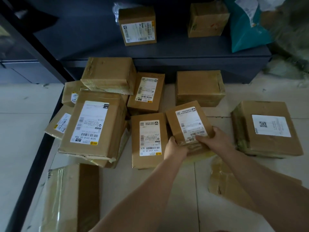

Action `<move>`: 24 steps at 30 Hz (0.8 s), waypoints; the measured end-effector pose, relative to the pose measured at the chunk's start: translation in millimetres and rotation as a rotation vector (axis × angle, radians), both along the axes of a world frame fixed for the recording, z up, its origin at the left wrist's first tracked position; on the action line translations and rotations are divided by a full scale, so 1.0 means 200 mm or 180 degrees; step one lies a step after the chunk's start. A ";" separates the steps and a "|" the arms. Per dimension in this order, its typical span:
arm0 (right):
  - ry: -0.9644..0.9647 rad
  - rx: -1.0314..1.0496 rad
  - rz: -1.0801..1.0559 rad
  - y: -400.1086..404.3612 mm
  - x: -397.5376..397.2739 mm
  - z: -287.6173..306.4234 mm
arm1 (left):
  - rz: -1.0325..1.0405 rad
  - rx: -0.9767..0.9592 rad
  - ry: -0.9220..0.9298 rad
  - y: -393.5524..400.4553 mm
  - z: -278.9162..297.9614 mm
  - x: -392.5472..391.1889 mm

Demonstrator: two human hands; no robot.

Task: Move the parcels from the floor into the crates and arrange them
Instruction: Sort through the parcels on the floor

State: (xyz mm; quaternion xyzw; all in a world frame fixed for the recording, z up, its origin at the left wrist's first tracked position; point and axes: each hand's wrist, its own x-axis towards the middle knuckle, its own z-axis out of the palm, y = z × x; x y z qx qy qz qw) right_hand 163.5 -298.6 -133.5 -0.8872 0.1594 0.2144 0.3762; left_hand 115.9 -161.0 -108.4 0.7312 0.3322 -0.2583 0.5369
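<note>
Gripping labelled brown parcel [187, 121], tilted.

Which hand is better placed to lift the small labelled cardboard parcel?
Probably both: the left hand grips the near edge of the small labelled cardboard parcel, and the right hand grips its right corner.

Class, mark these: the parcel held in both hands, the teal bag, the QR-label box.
held parcel [187, 121], head view, on its white label
teal bag [245, 30], head view, on its front face
QR-label box [270, 125], head view, on its label

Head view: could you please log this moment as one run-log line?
stage: pickup | left hand: grips small labelled parcel | right hand: grips same parcel | parcel: tilted, among floor parcels | shelf: two boxes, teal bag
</note>
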 end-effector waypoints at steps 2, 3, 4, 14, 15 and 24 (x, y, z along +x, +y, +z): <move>-0.0298 0.0196 -0.0010 0.00 0.00 0.10 | 0.0079 -0.0123 -0.0329 0.03 0.07 -0.03; -0.0425 0.0259 -0.0005 0.01 -0.01 0.15 | 0.0129 -0.0197 -0.0472 0.04 0.11 -0.03; -0.0534 0.0293 -0.0003 0.02 -0.01 0.21 | 0.0197 -0.0277 -0.0632 0.06 0.16 -0.04; -0.0742 0.0776 0.0364 0.40 -0.16 0.47 | 0.0993 0.0299 -0.1380 0.41 0.37 -0.19; -0.0577 0.0760 0.0497 0.42 -0.18 0.44 | 0.1023 0.0319 -0.1286 0.45 0.35 -0.22; 0.0856 0.1430 -0.0601 0.38 -0.17 0.11 | 0.2097 -0.0109 -0.0255 0.64 0.08 -0.42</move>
